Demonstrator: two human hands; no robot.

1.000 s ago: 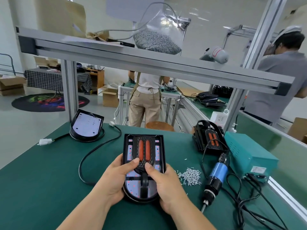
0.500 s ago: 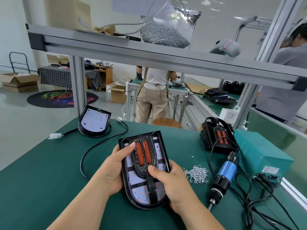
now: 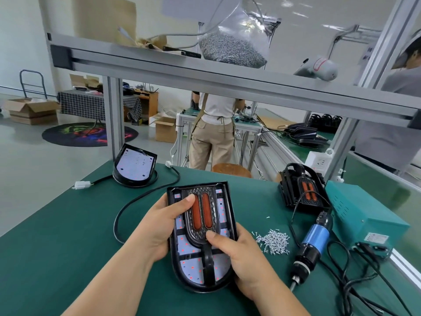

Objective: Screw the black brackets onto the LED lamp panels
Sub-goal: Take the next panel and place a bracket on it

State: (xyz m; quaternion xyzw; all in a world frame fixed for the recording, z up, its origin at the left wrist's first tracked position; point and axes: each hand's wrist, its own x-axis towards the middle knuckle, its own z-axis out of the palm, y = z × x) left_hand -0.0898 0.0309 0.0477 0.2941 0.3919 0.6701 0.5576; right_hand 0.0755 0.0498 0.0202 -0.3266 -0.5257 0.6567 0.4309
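The LED lamp panel (image 3: 193, 267) lies on the green desk (image 3: 68, 247), its long axis running 6 to 12 o'clock, rounded end near, square end far. The black bracket (image 3: 200, 236) sits on it, stem toward 6. The left hand (image 3: 157, 226) and right hand (image 3: 237, 254) each close their grip round a panel edge, thumbs on the bracket.

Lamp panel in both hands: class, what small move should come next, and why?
Probably free the right hand to pick a screw from the screw pile. The black bracket already sits on the lamp panel, the left hand can pin it alone, and the electric screwdriver lies untouched beside the pile.
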